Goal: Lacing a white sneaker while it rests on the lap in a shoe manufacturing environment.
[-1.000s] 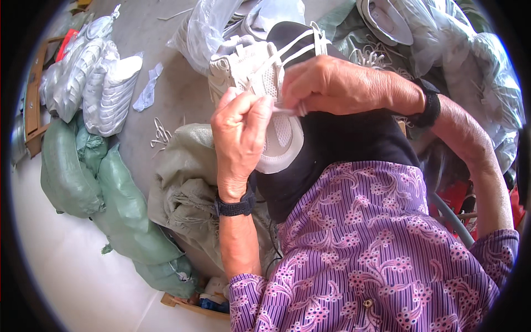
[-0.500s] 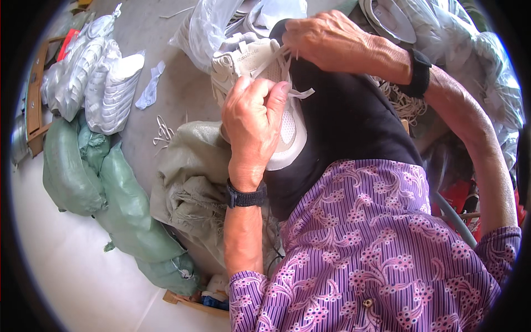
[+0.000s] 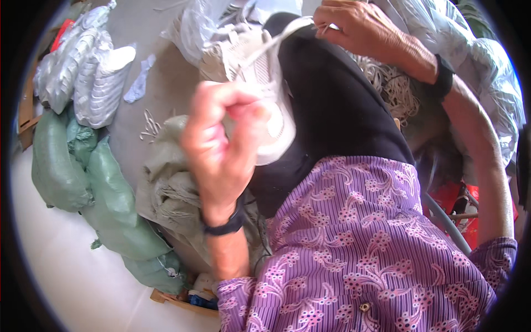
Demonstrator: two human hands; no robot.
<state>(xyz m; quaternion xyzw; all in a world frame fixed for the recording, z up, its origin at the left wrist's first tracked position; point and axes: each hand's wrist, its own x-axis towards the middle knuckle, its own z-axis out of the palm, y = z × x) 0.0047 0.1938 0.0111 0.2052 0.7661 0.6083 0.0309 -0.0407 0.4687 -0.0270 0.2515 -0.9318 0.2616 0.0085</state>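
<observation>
A pale off-white sneaker point(image 3: 243, 58) rests against my black-trousered leg, its toe pointing toward me. From its lacing a flat whitish shoelace point(image 3: 287, 30) stretches up and right to my right hand point(image 3: 351, 25), whose fingers are closed on it. In front of the shoe's near left side is my left hand point(image 3: 218, 141), smeared by motion. Its thumb and forefinger curl together in a pinch. Whatever may lie between those fingertips cannot be made out. This hand hides part of the sneaker's left side and toe.
Stacked white shoe parts point(image 3: 102, 83) in clear plastic lie at left, above green sacks point(image 3: 113, 193). A beige sack point(image 3: 171, 188) sits beside my left forearm. Right of my leg is a bundle of laces point(image 3: 390, 91), near clear plastic bags point(image 3: 489, 72).
My right hand has moved right, drawing the shoelace out longer and straighter. My left hand has come back off the sneaker toward me and left, its fingers curled differently.
</observation>
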